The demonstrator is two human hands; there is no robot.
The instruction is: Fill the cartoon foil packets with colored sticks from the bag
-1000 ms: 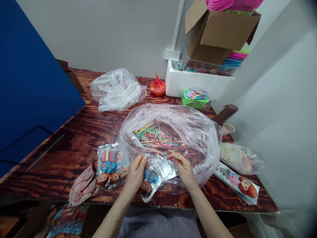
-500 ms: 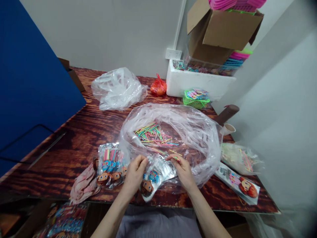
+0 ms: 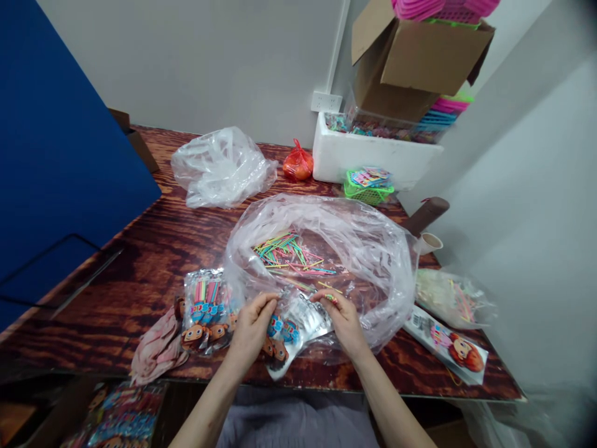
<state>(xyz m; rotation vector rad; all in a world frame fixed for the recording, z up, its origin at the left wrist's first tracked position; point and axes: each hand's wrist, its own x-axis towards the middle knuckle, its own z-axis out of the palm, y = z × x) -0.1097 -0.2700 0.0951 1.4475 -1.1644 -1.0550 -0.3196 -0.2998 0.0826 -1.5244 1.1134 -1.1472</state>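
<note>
Between my hands is a silver plastic packet (image 3: 305, 320) printed with blue lettering and brown cartoon faces. My left hand (image 3: 252, 326) pinches its upper left edge, thumb against the fingers. My right hand (image 3: 344, 320) is closed at the upper right edge, with small bright coloured tips showing at its fingers, perhaps ends of thin sticks. A pile of thin coloured sticks (image 3: 286, 252) lies just beyond, inside a large clear plastic bag (image 3: 396, 267) with its sides rolled down. Left of my left hand lie similar packets (image 3: 208, 311) with coloured sticks showing in them.
A pink cloth (image 3: 158, 351) lies at the front left. To the right are a long printed packet (image 3: 448, 345), a bag of sticks (image 3: 454, 298), a paper cup (image 3: 430, 242) and a brown bottle (image 3: 426, 214). Behind stand a green basket (image 3: 368, 193) and a white foam box (image 3: 373, 155).
My left hand has shifted slightly, and a second cartoon face and more blue print now show beside it. My right hand stays nearly in place.
</note>
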